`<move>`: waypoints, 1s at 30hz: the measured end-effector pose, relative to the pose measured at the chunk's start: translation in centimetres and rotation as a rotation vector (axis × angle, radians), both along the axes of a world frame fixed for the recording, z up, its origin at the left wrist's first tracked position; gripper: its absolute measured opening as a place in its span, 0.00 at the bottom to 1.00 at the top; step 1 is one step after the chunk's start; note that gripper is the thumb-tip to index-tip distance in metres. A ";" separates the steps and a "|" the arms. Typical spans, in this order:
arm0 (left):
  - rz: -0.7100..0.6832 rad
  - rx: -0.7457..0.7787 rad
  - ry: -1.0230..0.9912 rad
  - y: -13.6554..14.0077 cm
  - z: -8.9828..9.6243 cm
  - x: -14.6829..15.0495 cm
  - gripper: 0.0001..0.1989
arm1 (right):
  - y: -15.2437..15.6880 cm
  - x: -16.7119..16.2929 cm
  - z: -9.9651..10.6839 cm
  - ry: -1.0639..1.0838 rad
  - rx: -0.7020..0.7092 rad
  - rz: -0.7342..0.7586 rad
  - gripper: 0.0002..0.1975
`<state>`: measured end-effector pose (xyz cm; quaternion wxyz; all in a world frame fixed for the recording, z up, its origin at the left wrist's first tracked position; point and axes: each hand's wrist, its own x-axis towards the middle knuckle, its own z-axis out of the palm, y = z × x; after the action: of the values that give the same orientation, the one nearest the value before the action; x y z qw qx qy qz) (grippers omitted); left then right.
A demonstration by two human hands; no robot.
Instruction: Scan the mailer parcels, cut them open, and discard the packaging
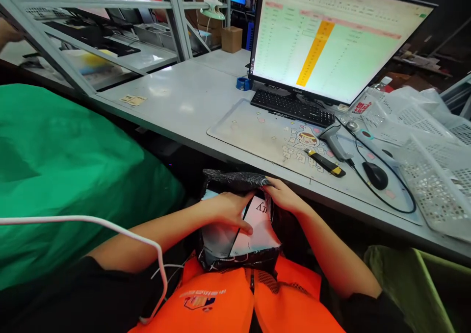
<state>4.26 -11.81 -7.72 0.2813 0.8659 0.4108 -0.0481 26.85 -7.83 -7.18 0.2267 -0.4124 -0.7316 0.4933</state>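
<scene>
— Where's the black plastic parcel (235,182)?
— Below the table's (191,102) near edge, in the lap. Left hand (230,210) lies open-fingered on the pink packet (257,227) inside; right hand (283,195) grips the bag's opened mouth.

On the pink card (259,225) in your parcel you can read only the letter "y"; the monitor (331,34) shows a spreadsheet — its figures, and the vest (206,298) logo, stay illegible.

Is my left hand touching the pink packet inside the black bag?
Touching. The head view shows the left hand with its fingers pressed flat on the pink packet.
</scene>
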 end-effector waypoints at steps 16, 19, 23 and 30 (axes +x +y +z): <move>0.063 0.108 0.014 -1.3 5.0 -0.9 0.47 | -2.2 1.3 1.6 -0.206 0.006 0.074 0.18; 0.021 0.059 -0.014 0.0 5.1 -0.7 0.45 | -2.7 0.5 1.9 -0.349 0.055 -0.032 0.16; -0.042 0.020 -0.022 0.6 5.4 0.2 0.41 | -3.0 -0.1 2.2 -0.564 0.102 -0.114 0.15; -0.091 0.029 0.032 -0.4 4.4 2.0 0.35 | -1.7 0.2 1.9 -0.578 0.035 -0.053 0.15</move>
<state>6.25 -12.25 -3.36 0.2598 0.8868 0.3760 -0.0688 27.10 -9.52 -5.29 0.0286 -0.5508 -0.7632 0.3368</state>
